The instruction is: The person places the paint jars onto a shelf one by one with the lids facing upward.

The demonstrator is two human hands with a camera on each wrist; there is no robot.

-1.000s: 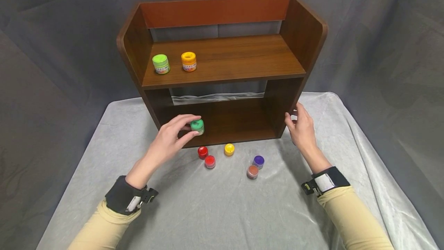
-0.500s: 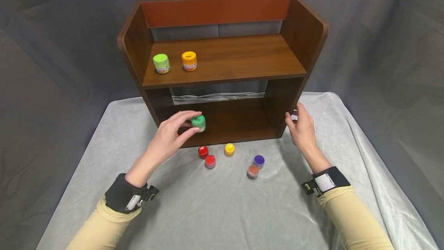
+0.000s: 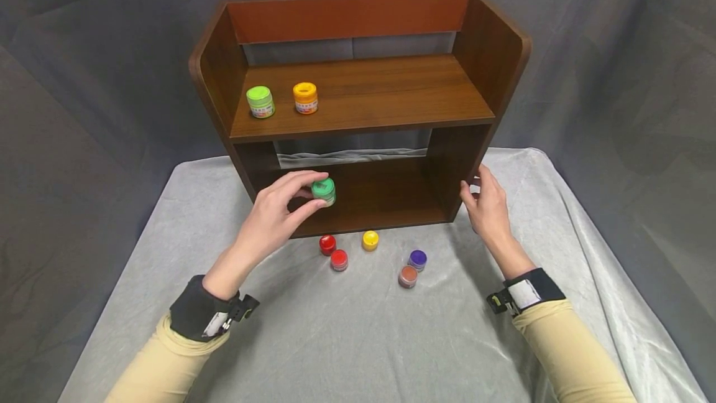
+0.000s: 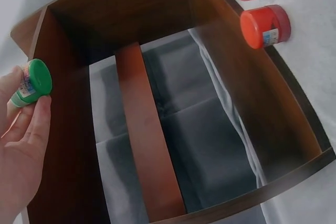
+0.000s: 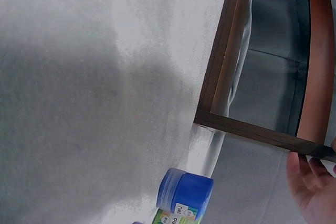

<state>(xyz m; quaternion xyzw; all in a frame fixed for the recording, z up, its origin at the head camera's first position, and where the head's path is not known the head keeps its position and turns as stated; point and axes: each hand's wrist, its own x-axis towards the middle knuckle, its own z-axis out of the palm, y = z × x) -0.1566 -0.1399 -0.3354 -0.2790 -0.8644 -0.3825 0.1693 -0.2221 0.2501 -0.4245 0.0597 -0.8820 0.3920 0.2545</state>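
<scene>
In the head view my left hand (image 3: 274,210) pinches a green paint jar (image 3: 324,191) between thumb and fingers. The jar is in the air before the lower compartment of a dark brown wooden shelf (image 3: 363,123), apart from the boards. The left wrist view shows the jar's green lid (image 4: 40,77) at the fingertips. My right hand (image 3: 488,204) touches the shelf's right side panel low down, fingertips at its front and outer side. On the upper board stand a light green jar (image 3: 260,102) and an orange jar (image 3: 305,99), both upright.
On the grey cloth before the shelf stand a dark red jar (image 3: 327,245), a red jar (image 3: 339,260), a yellow jar (image 3: 370,241), a purple jar (image 3: 417,260) and a brown jar (image 3: 408,277). A blue jar (image 5: 191,195) shows in the right wrist view.
My left hand has risen slightly and moved a little right with the green paint jar. The right hand stays at the side panel, and the other jars stand as before.
</scene>
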